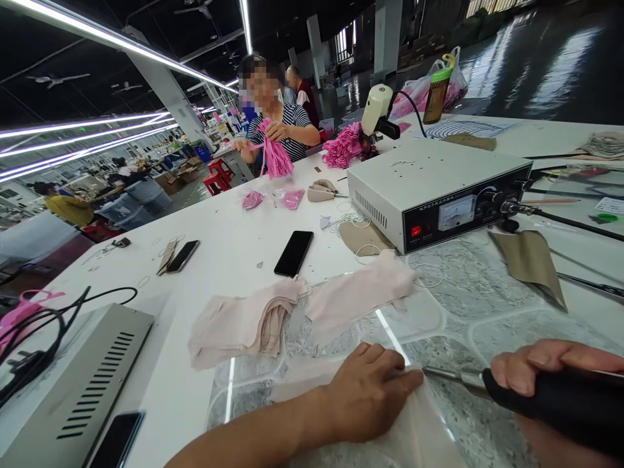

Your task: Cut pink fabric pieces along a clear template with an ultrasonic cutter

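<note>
My left hand (368, 393) presses down with curled fingers on a thin pale fabric piece (414, 429), gripping it against the patterned clear mat (487, 276). My right hand (550, 364) is wrapped round a black-handled cutter (541, 396). Its thin metal tip points left and lies close to my left thumb and fingertips, at the fabric; whether it touches cannot be made out. Beyond my left hand lie a stack of pale pink fabric pieces (238, 322) and another pale piece (361, 289), flat on the mat.
A grey control box (439, 188) with a dial stands at the back right, and a second vented box (82, 370) at the left. Phones (294, 253) and brown scraps lie on the white table (234, 234). Across it, a person handles pink strips (277, 153).
</note>
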Tool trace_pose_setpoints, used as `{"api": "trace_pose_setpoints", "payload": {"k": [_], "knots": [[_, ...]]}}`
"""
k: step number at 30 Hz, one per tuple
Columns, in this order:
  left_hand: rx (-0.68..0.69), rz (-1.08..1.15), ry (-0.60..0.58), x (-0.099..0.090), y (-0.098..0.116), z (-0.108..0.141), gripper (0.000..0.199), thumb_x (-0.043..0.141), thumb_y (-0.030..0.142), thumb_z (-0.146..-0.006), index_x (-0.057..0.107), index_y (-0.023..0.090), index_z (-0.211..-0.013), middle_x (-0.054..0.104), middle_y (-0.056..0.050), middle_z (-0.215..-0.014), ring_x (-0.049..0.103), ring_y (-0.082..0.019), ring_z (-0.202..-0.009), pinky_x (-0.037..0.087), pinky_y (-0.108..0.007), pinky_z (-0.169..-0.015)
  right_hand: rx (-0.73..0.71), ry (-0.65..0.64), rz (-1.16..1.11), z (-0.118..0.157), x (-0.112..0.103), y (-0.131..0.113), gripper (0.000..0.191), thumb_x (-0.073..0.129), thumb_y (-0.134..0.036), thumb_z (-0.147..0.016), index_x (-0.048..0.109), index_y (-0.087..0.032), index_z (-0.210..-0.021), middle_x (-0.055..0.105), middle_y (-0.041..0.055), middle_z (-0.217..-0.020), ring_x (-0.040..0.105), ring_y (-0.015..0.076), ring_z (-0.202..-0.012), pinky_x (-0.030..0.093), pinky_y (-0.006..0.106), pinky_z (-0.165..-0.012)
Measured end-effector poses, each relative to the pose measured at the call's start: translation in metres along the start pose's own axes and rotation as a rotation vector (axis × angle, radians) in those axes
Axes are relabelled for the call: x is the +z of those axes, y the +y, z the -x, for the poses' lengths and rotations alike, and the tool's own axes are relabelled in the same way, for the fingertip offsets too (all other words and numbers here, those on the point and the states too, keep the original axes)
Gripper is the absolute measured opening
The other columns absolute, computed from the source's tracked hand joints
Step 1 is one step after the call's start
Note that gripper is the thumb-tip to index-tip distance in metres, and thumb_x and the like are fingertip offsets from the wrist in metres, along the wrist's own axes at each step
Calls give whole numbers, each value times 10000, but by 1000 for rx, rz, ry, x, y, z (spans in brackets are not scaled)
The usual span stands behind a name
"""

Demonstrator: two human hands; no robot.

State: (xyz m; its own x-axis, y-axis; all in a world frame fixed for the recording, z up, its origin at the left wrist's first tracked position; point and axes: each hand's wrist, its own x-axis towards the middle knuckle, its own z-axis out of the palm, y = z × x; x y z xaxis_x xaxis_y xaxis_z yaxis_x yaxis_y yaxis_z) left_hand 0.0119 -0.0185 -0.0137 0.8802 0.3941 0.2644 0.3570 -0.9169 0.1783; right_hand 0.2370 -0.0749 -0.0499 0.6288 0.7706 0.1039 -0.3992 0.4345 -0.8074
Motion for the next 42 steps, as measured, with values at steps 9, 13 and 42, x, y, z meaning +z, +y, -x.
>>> {"api": "trace_pose_setpoints", "payload": {"k": [9, 13, 42], "knots": [[3, 13, 16, -2, 0, 0, 280, 472, 172, -909, 559, 155, -1175, 564, -66, -976, 513, -176, -786, 423, -320, -737, -35, -26, 31, 11, 28, -16, 298, 683, -517, -682, 567, -294, -842, 464, 0, -768, 404, 189, -546, 452, 420, -473], [6, 16, 32, 0, -1, 1, 271, 473, 177, -910, 558, 154, -1167, 566, -65, -965, 510, -177, -786, 424, -319, -738, -107, -121, 120, 10, 28, -20, 223, 587, -487, -760, 546, -279, -832, 506, 19, -776, 438, 208, -556, 454, 435, -476], [-6, -10, 47, 4, 0, 1, 248, 460, 166, -924, 574, 157, -1144, 551, -67, -941, 499, -165, -761, 406, -308, -704, -119, -117, 155, 13, 44, -28, 179, 600, -415, -696, 582, -242, -741, 486, 32, -725, 460, 208, -534, 461, 435, -461]]}}
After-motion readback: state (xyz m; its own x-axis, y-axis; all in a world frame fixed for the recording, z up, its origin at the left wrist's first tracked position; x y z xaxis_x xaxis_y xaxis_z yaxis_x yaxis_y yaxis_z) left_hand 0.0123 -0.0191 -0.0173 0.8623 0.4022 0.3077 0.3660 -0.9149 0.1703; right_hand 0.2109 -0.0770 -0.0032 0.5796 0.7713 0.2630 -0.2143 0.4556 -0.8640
